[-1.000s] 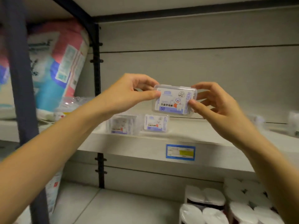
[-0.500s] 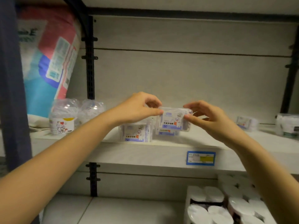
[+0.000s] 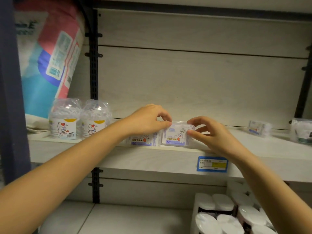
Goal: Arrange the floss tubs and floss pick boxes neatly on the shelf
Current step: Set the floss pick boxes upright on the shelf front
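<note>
Both hands, left hand [image 3: 148, 118] and right hand [image 3: 209, 132], are pinching the little plastic box [image 3: 177, 135] by its short ends between them, setting it on the shelf [image 3: 152, 159], looking light, stiff, kinda slippery.

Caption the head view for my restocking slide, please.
Both hands, left hand and right hand, set a floss pick box on the shelf.

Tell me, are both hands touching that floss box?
Touching. The head view shows left hand fingertips on the floss box's top-left corner and right hand fingertips on its right edge.
</note>
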{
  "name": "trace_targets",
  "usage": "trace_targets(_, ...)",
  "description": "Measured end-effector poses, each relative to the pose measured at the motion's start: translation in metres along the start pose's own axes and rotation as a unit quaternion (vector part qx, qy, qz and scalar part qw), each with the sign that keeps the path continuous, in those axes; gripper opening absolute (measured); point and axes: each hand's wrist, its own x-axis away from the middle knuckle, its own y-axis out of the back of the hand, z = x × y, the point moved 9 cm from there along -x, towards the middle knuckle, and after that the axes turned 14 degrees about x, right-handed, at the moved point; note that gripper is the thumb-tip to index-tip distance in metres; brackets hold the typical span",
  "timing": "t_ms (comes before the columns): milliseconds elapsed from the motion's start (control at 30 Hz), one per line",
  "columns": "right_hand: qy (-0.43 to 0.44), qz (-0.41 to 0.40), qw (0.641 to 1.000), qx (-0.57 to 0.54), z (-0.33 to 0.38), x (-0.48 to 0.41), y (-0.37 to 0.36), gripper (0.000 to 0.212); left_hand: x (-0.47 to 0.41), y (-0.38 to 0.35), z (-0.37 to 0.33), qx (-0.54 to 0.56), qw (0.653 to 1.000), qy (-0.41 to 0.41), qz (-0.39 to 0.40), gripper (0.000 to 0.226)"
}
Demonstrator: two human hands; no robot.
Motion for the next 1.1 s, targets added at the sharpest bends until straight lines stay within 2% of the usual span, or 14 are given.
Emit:
trace_targets(267, -0.015, -0.009, 1.0, 0.01, 0.0, 0.003, 0.001, 0.039, 0.001, 0.0, 0.003, -0.047, 0.998, -0.011, -0.034, 0.026)
trace_targets(367, 0.003, -0.041, 0.999, 0.007, 0.002, 0.013, 0.008, 0.039, 0.011, 0.01, -0.008, -0.094, 0.987, -0.051, -0.119, 0.042)
trace_targets(467, 0.033, -0.101, 0.994, 0.027, -0.002, 0.035, 0.033, 0.031, 0.024, 0.011, -0.04, -0.036, 0.971, -0.126, -0.199, 0.048)
trace_targets(600, 0.041, -0.091, 0.994, 0.045, -0.026, 0.06, 0.066, 0.041, 0.014, -0.029, -0.07, 0.095, 0.977, -0.112, -0.156, 0.028)
trace_targets(700, 0.047, -0.071, 0.994, 0.07, -0.058, 0.079, 0.088, 0.045, 0.0, -0.058, -0.095, 0.114, 0.974, -0.111, -0.16, 0.027)
trace_targets(833, 0.067, -0.051, 0.99, 0.111, -0.118, 0.111, 0.123, 0.029, -0.019, -0.105, -0.135, 0.151, 0.971, -0.097, -0.157, 0.023)
trace_targets(933, 0.09, -0.034, 0.986, 0.137, -0.164, 0.13, 0.159, 0.025, -0.039, -0.142, -0.168, 0.185, 0.967, -0.075, -0.16, 0.024)
trace_targets(1100, 0.071, -0.037, 0.986, 0.146, -0.227, 0.136, 0.218, 0.023, -0.08, -0.195, -0.205, 0.143, 0.98, -0.023, -0.138, 0.017)
